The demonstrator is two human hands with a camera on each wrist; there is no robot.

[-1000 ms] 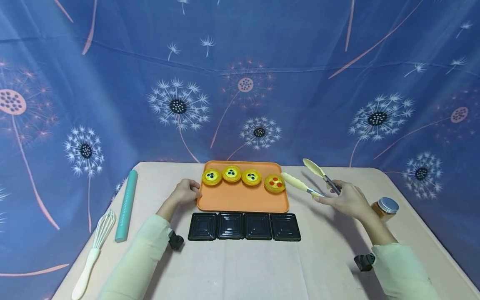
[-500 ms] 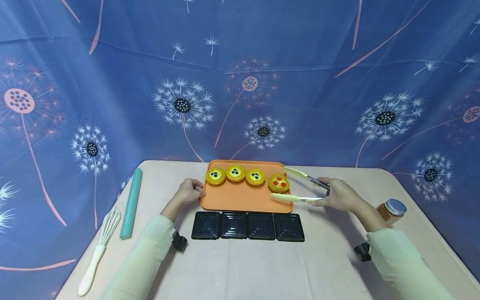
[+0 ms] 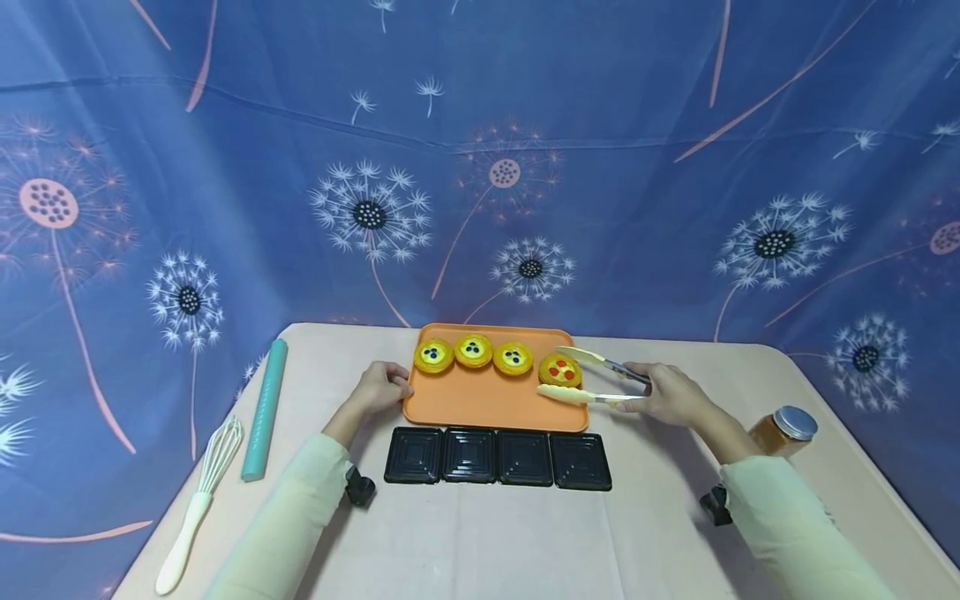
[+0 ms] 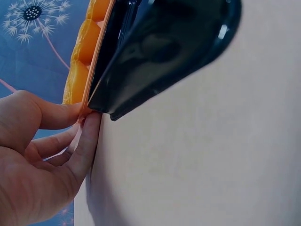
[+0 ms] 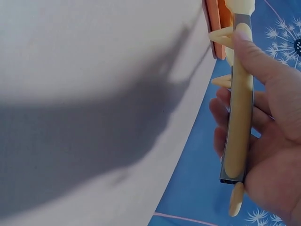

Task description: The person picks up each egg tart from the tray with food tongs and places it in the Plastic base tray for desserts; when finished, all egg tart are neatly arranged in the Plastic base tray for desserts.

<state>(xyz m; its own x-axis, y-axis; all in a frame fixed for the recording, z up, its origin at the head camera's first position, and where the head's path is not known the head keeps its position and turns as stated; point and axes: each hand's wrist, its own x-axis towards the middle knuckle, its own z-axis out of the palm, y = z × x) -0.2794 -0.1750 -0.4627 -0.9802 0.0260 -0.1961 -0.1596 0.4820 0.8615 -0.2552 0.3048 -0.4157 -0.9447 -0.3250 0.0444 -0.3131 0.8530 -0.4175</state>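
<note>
An orange tray point(image 3: 480, 408) holds, along its far half, three blue-dotted tarts point(image 3: 473, 353) and, at the right, one red-dotted tart point(image 3: 558, 369); four black square dishes point(image 3: 470, 456) line up just nearer. The left hand point(image 3: 377, 387) pinches the tray's left edge, while the right hand point(image 3: 670, 395) grips one pair of tongs point(image 3: 600, 397), its spread arms straddling the red-dotted tart, left of that hand.

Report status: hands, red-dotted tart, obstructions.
Left hand pinches orange tray by its rim. Right hand holds tongs, tips astride red-dotted tart; contact unclear. No obstruction evident.
</note>
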